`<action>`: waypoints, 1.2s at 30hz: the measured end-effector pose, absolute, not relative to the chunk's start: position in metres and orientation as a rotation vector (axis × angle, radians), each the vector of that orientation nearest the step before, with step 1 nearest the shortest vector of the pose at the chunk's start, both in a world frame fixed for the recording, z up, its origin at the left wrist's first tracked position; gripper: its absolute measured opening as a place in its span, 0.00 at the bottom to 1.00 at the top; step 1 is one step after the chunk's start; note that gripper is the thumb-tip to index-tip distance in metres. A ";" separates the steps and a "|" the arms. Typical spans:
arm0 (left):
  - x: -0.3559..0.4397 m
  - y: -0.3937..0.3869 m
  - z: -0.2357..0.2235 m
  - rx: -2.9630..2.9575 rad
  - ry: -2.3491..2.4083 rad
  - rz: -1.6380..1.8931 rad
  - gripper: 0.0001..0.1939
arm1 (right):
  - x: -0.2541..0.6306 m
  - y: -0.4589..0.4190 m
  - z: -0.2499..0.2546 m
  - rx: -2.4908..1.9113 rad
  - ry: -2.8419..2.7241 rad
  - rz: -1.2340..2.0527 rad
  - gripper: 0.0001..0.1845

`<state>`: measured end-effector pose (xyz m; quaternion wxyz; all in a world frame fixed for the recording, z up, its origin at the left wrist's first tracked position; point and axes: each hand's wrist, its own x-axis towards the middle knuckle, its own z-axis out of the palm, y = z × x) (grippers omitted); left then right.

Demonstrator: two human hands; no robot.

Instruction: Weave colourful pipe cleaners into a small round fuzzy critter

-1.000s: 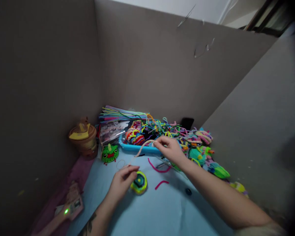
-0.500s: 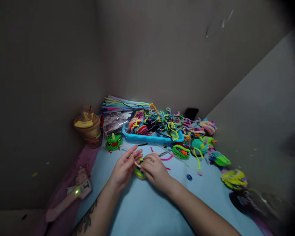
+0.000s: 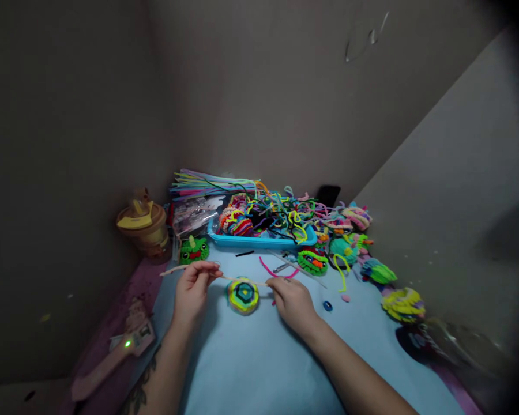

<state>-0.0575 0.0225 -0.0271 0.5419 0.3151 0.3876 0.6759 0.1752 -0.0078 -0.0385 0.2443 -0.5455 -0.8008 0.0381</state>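
Observation:
A pale cream pipe cleaner (image 3: pixel 244 280) is stretched between my two hands. My left hand (image 3: pixel 194 291) pinches it, and one end sticks out to the left past the fingers. Its other end is in the closed fingers of my right hand (image 3: pixel 293 300). Just below the strand, a round coiled piece (image 3: pixel 243 295) in yellow, green and teal rings lies on the light blue table cover (image 3: pixel 251 357). Neither hand touches that coil.
Behind the hands stands a blue tray (image 3: pixel 259 243) heaped with tangled pipe cleaners. A green fuzzy figure (image 3: pixel 194 249) sits left, another green figure (image 3: pixel 312 261) right. A lidded cup (image 3: pixel 145 230) and a pink glue gun (image 3: pixel 112 360) are at the left edge.
My hands have moved apart, my left hand going left and my right hand slightly right, drawing the cream pipe cleaner out between them. The round coil is now uncovered.

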 end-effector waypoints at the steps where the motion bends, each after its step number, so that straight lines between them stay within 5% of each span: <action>1: -0.058 0.023 -0.027 0.749 0.945 1.610 0.10 | 0.179 -0.008 -0.040 -1.519 -2.172 0.100 0.13; 36: -0.068 0.028 -0.025 0.787 1.044 1.619 0.21 | 0.241 -0.007 -0.034 -1.644 -2.023 0.534 0.14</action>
